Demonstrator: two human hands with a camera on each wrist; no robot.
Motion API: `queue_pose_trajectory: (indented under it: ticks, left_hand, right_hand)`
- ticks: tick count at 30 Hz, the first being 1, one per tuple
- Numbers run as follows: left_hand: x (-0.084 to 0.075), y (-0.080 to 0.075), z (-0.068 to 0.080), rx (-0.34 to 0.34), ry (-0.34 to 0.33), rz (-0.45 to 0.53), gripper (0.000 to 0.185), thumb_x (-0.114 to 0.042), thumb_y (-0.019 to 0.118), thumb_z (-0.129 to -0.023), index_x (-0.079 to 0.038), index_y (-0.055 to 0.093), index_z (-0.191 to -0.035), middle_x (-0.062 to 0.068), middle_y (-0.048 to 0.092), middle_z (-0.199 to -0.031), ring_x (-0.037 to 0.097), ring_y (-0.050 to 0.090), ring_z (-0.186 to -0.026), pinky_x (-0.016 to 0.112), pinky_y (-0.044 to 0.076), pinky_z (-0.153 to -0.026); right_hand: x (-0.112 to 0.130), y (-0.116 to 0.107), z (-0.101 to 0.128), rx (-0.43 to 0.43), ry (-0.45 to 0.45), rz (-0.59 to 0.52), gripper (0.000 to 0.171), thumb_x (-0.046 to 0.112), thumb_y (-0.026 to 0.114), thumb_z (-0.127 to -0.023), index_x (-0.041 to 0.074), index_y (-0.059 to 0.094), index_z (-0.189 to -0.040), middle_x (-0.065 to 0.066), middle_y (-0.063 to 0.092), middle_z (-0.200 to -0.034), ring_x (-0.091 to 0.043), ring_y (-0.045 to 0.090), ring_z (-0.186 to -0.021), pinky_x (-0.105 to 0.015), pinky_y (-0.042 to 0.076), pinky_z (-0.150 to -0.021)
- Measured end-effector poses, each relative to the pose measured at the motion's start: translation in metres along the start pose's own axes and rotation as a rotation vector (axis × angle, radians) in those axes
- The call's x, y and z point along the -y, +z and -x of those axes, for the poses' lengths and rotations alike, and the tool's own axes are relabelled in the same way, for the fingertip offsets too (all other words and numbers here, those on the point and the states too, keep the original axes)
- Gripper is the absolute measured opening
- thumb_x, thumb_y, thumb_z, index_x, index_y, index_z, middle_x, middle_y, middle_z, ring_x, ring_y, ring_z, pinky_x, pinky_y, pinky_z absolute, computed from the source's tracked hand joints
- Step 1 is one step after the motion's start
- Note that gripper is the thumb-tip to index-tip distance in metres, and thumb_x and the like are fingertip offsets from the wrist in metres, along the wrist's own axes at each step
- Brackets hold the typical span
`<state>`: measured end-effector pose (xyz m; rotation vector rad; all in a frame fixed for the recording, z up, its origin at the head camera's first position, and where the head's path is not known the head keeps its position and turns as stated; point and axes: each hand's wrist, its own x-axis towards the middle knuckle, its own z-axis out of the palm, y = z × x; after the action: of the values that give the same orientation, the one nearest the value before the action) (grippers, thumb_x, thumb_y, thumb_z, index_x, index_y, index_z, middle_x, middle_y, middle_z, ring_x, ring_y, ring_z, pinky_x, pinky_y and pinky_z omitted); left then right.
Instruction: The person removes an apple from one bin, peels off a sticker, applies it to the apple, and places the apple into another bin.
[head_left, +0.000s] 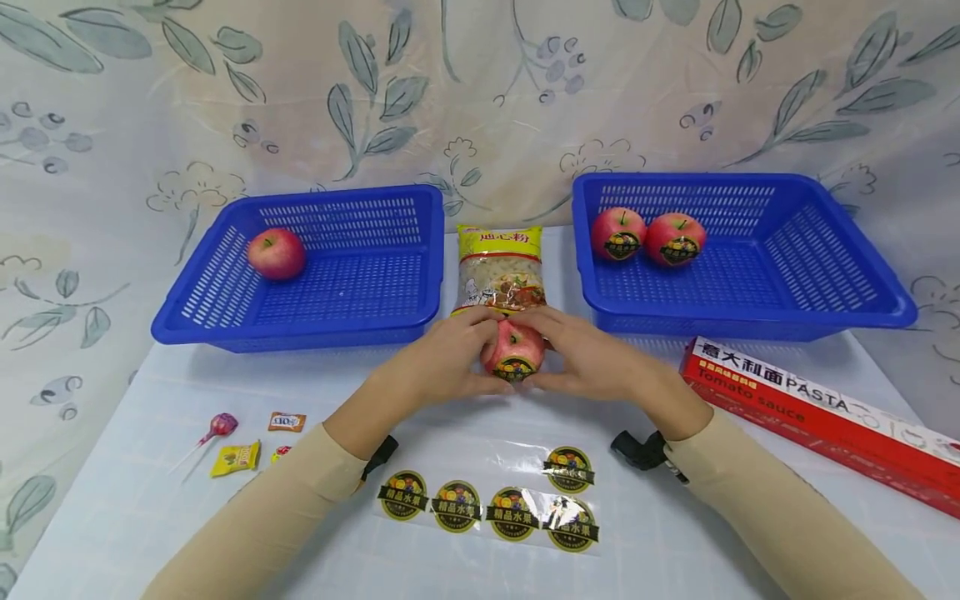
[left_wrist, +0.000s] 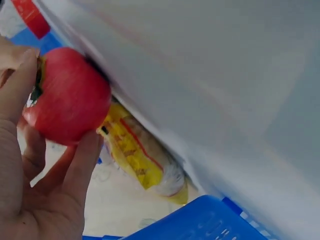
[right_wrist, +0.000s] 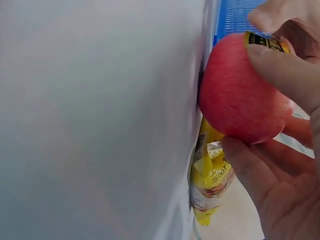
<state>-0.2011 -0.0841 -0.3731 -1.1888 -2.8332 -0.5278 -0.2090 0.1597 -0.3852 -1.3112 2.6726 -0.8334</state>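
- A red apple [head_left: 513, 350] is held between the left hand [head_left: 442, 362] and the right hand [head_left: 592, 358], low over the middle of the desk [head_left: 150, 500], just in front of a yellow bag of macaroni [head_left: 501, 268].
- Both hands are closed on the apple: in the wrist views the fingers of each are seen curled round its sides, with a dark round sticker [head_left: 514, 367] on the face turned toward the person.
- The apple is judged to be firm, smooth and fairly slippery, of moderate weight for one hand; bruising would be likely if it were squeezed hard or dropped.
- The best hold is judged to be across the widest part, with the fingers opposed on two sides and the stickered face left uncovered.
- A sheet of matching stickers [head_left: 491, 504] lies on the desk near the forearms.
- To the left, one unlabelled apple [head_left: 277, 253] is seen in a blue basket [head_left: 360, 321]; to the right, two labelled apples [head_left: 648, 237] sit side by side in a second blue basket [head_left: 750, 321].
- A red pasta box [head_left: 817, 421] lies at the right edge, and a lollipop [head_left: 217, 428] with small sweets [head_left: 236, 458] at the left.
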Motion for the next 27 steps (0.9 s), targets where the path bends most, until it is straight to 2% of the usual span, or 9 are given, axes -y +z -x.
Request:
queue_pose_trajectory:
  ticks: [2,4,10,12,16,19,23,25,27]
  left_hand:
    - [-0.001,0.001,0.0,-0.022,0.007,-0.025,0.046,-0.043,0.09,-0.078,-0.009,0.065,-0.098,0.005,0.062,-0.115,0.019,0.061,-0.1,0.036,0.054,-0.084]
    - [-0.001,0.002,0.0,-0.035,0.014,-0.04,0.049,-0.042,0.09,-0.078,-0.007,0.067,-0.104,0.006,0.063,-0.115,0.02,0.062,-0.101,0.036,0.055,-0.085]
    - [0.003,0.002,0.001,-0.022,0.027,-0.039,0.043,-0.036,0.092,-0.077,-0.011,0.059,-0.088,0.009,0.063,-0.13,0.025,0.064,-0.115,0.037,0.055,-0.095]
    - [0.006,0.002,0.001,-0.016,0.037,-0.023,0.043,-0.034,0.091,-0.078,-0.013,0.054,-0.084,0.008,0.063,-0.129,0.024,0.063,-0.116,0.036,0.054,-0.094]
    - [0.011,0.0,0.001,-0.001,0.064,0.045,0.038,-0.027,0.09,-0.081,-0.013,0.056,-0.087,0.006,0.064,-0.121,0.019,0.061,-0.104,0.033,0.053,-0.086]
    - [0.013,-0.003,0.001,0.027,0.067,0.087,0.028,-0.019,0.086,-0.085,-0.012,0.06,-0.092,0.007,0.065,-0.124,0.018,0.062,-0.097,0.031,0.054,-0.083]
    - [0.01,-0.008,-0.001,0.036,0.055,0.124,0.016,-0.011,0.075,-0.094,-0.009,0.063,-0.103,0.008,0.066,-0.12,0.021,0.068,-0.104,0.029,0.058,-0.088]
    - [0.007,-0.008,-0.005,0.019,0.049,0.157,0.018,-0.012,0.071,-0.097,-0.007,0.062,-0.112,0.01,0.066,-0.116,0.025,0.069,-0.107,0.03,0.059,-0.09]
    - [0.002,-0.007,-0.012,0.0,0.037,0.203,0.027,-0.013,0.068,-0.099,-0.004,0.059,-0.123,0.012,0.066,-0.12,0.026,0.069,-0.111,0.031,0.059,-0.091]
  right_hand:
    - [0.0,0.001,-0.001,-0.005,0.004,0.005,0.081,0.029,0.085,-0.086,0.002,0.043,-0.15,-0.012,0.054,-0.146,-0.027,0.053,-0.134,-0.048,0.045,-0.112]
    - [0.0,0.003,-0.002,-0.005,0.01,0.011,0.083,0.03,0.085,-0.086,0.002,0.042,-0.15,-0.013,0.055,-0.146,-0.027,0.054,-0.135,-0.048,0.045,-0.113]
    - [-0.003,0.003,-0.002,0.007,0.026,-0.022,0.082,0.026,0.086,-0.085,0.002,0.042,-0.151,-0.013,0.055,-0.146,-0.027,0.053,-0.135,-0.048,0.045,-0.113]
    - [-0.004,0.003,-0.001,0.007,0.023,-0.053,0.081,0.025,0.086,-0.085,0.003,0.043,-0.15,-0.012,0.056,-0.145,-0.025,0.054,-0.134,-0.047,0.047,-0.111]
    - [-0.004,0.001,0.001,0.001,0.019,-0.125,0.079,0.025,0.087,-0.085,0.006,0.044,-0.148,-0.007,0.058,-0.14,-0.019,0.058,-0.126,-0.04,0.053,-0.103]
    - [-0.001,-0.005,0.008,0.017,0.055,-0.214,0.076,0.025,0.088,-0.083,0.009,0.045,-0.145,-0.004,0.059,-0.136,-0.018,0.062,-0.12,-0.034,0.057,-0.096]
    - [0.008,-0.023,0.027,0.071,0.134,-0.289,0.076,0.03,0.089,-0.082,0.014,0.046,-0.143,-0.002,0.059,-0.136,-0.019,0.065,-0.117,-0.029,0.059,-0.091]
    - [0.014,-0.035,0.036,0.096,0.158,-0.293,0.077,0.033,0.089,-0.081,0.016,0.046,-0.143,-0.001,0.058,-0.138,-0.02,0.065,-0.118,-0.029,0.059,-0.092]
    - [0.019,-0.047,0.045,0.116,0.174,-0.303,0.078,0.034,0.09,-0.081,0.019,0.046,-0.143,0.0,0.057,-0.139,-0.019,0.064,-0.119,-0.029,0.058,-0.093]
